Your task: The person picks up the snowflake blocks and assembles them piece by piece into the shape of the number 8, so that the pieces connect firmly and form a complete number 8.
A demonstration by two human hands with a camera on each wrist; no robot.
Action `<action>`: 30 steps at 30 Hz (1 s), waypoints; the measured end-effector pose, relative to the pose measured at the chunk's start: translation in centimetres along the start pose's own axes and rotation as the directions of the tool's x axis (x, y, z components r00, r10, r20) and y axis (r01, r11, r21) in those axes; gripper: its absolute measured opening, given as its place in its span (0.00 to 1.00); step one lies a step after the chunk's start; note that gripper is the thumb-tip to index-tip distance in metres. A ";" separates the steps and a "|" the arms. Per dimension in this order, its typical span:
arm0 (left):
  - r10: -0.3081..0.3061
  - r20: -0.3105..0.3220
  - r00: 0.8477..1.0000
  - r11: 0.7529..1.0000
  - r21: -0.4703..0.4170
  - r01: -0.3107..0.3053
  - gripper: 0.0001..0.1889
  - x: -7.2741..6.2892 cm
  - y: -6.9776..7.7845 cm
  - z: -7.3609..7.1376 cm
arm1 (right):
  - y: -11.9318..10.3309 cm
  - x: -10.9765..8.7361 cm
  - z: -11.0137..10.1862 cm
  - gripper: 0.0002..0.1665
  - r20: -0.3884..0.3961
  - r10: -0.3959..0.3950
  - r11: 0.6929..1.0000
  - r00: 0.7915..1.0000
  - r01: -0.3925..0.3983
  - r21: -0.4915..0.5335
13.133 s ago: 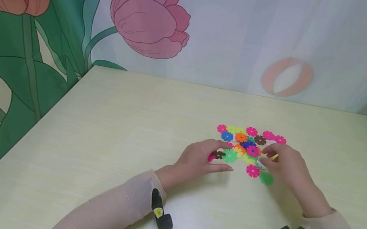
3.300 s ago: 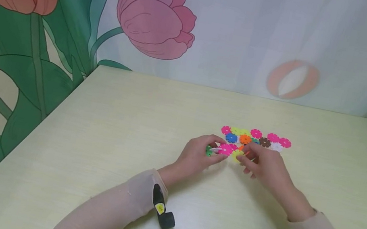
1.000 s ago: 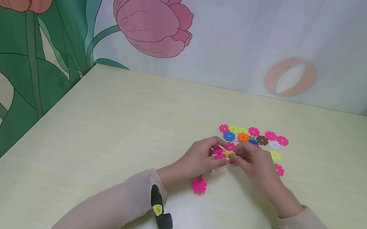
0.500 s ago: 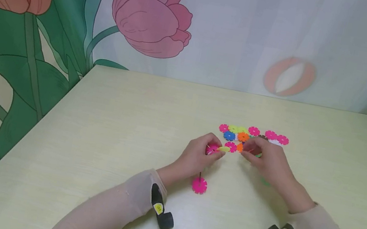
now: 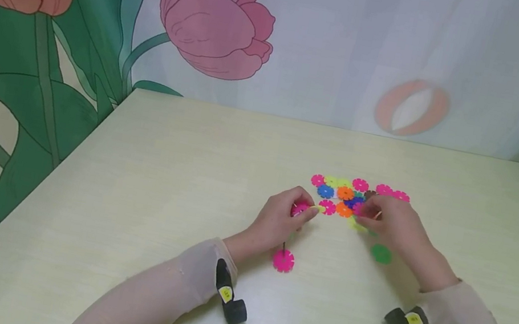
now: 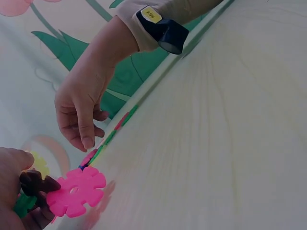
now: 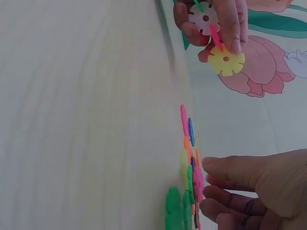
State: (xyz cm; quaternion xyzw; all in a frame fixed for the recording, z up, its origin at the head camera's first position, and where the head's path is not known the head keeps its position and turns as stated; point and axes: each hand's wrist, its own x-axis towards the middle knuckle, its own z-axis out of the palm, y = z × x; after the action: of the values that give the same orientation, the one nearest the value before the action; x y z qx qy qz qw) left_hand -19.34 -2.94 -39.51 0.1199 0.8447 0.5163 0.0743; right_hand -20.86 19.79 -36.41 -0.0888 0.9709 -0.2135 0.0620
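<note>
In the head view my left hand (image 5: 275,222) holds a small chain of notched plastic snowflake discs, pinched between thumb and fingers. Its yellow disc (image 7: 226,60) sticks out past the fingertips, linked through a pink one to a white disc (image 7: 205,19). At the other end, a pink disc (image 6: 76,191) hangs below the hand, slotted to a brown disc (image 6: 36,183). My right hand (image 5: 399,224) reaches over the right part of the loose discs, thumb and fingers apart. Beside its fingertips lies a pink disc (image 7: 198,184); no grip on it is visible.
Several loose discs lie flat and close together on the pale table (image 5: 185,172), among them a blue disc (image 5: 325,191) and an orange disc (image 5: 345,193). A green disc (image 5: 381,253) lies nearer the front. A flower-printed curtain (image 5: 312,38) stands behind the table's far edge.
From 13.1 s ago, my left hand has gone from holding nothing to holding linked discs. A yellow disc has joined them. Over the last second my right hand has moved right, away from the chain.
</note>
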 end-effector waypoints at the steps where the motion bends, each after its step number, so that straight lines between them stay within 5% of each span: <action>1: 0.000 0.000 1.000 1.000 0.003 0.000 0.10 0.0 0.0 0.0 | 0.1 -0.1 -0.1 0.11 0.006 0.007 1.000 1.000 -0.007 -0.001; 30: -0.002 0.005 1.000 1.000 0.003 0.002 0.10 0.0 -0.2 -0.1 | 1.4 -0.1 -0.8 0.20 0.146 0.075 0.995 0.986 -0.065 -0.072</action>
State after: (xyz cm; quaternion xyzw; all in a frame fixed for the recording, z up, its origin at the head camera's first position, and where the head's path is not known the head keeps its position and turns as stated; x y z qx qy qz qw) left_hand -19.36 -3.09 -39.67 0.1202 0.8454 0.5147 0.0766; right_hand -21.07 21.35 -36.31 -0.0720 0.9728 -0.1711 0.1384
